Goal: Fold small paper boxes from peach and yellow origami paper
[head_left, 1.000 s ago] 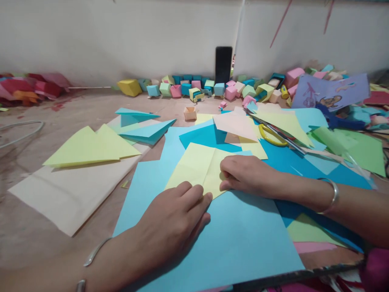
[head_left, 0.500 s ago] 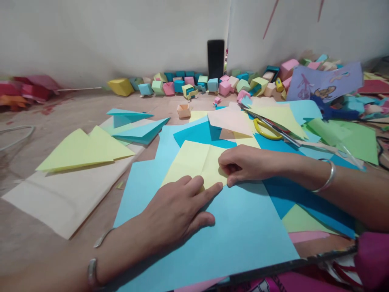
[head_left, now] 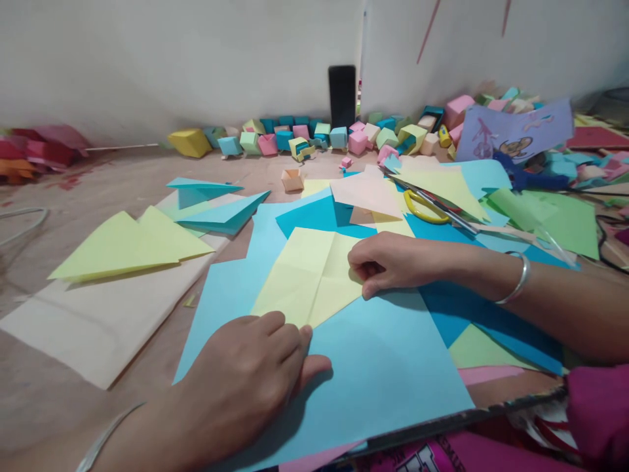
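A creased pale yellow paper square (head_left: 307, 272) lies on a large light blue sheet (head_left: 373, 373) in front of me. My right hand (head_left: 390, 262) has its fingers curled, pinching the yellow paper's right corner. My left hand (head_left: 246, 383) rests on the blue sheet with its fingers bent, fingertips at the yellow paper's near corner. Both wrists wear silver bangles.
Folded yellow triangles (head_left: 128, 246) and blue folded pieces (head_left: 221, 213) lie left on a beige sheet (head_left: 98, 321). Yellow-handled scissors (head_left: 427, 206) sit among loose coloured papers at right. A row of paper cubes (head_left: 314, 137) and a black phone (head_left: 342, 95) stand by the wall.
My left hand has slid back toward me from the yellow paper's edge to its near corner. My right hand stays at the right corner. The view has shifted slightly.
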`<act>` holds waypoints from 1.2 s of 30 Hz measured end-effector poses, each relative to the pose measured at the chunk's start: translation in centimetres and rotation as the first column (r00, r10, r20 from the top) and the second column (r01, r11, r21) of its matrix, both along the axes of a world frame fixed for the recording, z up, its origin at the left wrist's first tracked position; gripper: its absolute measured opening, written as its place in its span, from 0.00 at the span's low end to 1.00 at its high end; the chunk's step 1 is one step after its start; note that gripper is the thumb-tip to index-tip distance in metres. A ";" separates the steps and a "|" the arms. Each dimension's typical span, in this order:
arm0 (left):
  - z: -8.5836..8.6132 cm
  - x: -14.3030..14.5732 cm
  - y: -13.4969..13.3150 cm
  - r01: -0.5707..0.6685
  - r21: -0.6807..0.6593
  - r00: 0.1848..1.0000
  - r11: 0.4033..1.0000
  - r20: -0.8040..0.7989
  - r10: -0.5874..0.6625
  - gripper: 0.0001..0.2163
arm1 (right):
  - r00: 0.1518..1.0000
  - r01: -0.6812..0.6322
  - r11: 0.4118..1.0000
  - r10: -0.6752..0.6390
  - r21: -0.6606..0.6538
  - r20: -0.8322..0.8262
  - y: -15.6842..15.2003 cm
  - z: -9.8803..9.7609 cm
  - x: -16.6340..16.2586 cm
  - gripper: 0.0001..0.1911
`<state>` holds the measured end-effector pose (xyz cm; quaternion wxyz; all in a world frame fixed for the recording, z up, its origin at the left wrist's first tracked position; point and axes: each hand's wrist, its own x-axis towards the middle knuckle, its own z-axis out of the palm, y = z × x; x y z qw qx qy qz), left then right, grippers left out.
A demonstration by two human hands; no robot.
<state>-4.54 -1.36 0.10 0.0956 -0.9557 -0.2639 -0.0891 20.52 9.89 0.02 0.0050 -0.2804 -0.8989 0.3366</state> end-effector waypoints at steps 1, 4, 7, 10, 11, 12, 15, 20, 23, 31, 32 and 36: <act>0.0 -0.1 -0.2 -0.003 0.015 0.999 1.000 0.036 0.002 0.18 | 1.000 0.003 1.000 -0.003 -0.003 0.001 0.0 0.0 0.0 0.12; -0.1 -0.5 -0.5 0.023 0.057 0.989 0.998 0.143 -0.031 0.19 | 1.000 0.003 1.000 -0.003 -0.005 -0.001 0.0 0.0 0.0 0.12; -0.2 -0.3 -0.4 0.055 0.056 0.982 0.997 0.178 -0.064 0.09 | 1.000 0.000 1.000 0.000 0.002 -0.001 0.0 0.0 0.0 0.12; -0.2 0.4 0.0 -0.034 -0.041 0.977 0.999 0.210 0.041 0.03 | 1.000 0.005 1.000 -0.005 0.013 0.005 0.0 0.0 -0.1 0.12; -0.2 0.7 0.1 -0.069 -0.087 0.973 0.994 0.215 0.087 0.04 | 1.000 0.007 1.000 -0.007 0.020 0.005 0.0 0.0 -0.1 0.12; -0.3 0.9 0.2 -0.097 -0.130 0.969 0.987 0.213 0.124 0.05 | 1.000 0.006 1.000 -0.006 0.026 0.003 0.0 0.0 -0.1 0.12; -0.5 1.1 0.3 -0.162 -0.201 0.961 0.966 0.189 0.200 0.06 | 1.000 0.005 0.999 -0.005 0.031 -0.007 -0.1 0.1 -0.1 0.12; -0.9 0.8 0.5 -0.159 -0.184 0.974 0.970 0.129 0.184 0.09 | 0.998 -0.039 0.999 0.038 -0.011 -0.049 0.0 0.1 0.3 0.10; -1.2 0.6 0.7 -0.147 -0.123 0.983 0.981 0.093 0.159 0.10 | 0.978 0.132 0.991 -0.127 0.016 -0.162 0.4 -0.4 0.5 0.09; -1.6 0.1 0.6 -0.170 -0.118 0.983 0.978 0.054 0.177 0.14 | 0.904 0.382 0.847 -0.259 0.369 -0.340 1.8 -2.5 0.2 0.14; -1.7 0.0 0.6 -0.171 -0.111 0.983 0.979 0.048 0.177 0.14 | 0.908 0.369 0.848 -0.242 0.380 -0.342 1.8 -2.6 0.2 0.15; -1.7 -0.2 0.9 -0.201 -0.080 0.979 0.976 0.013 0.203 0.14 | 0.874 0.394 0.876 -0.264 0.278 -0.408 1.5 -2.5 0.3 0.16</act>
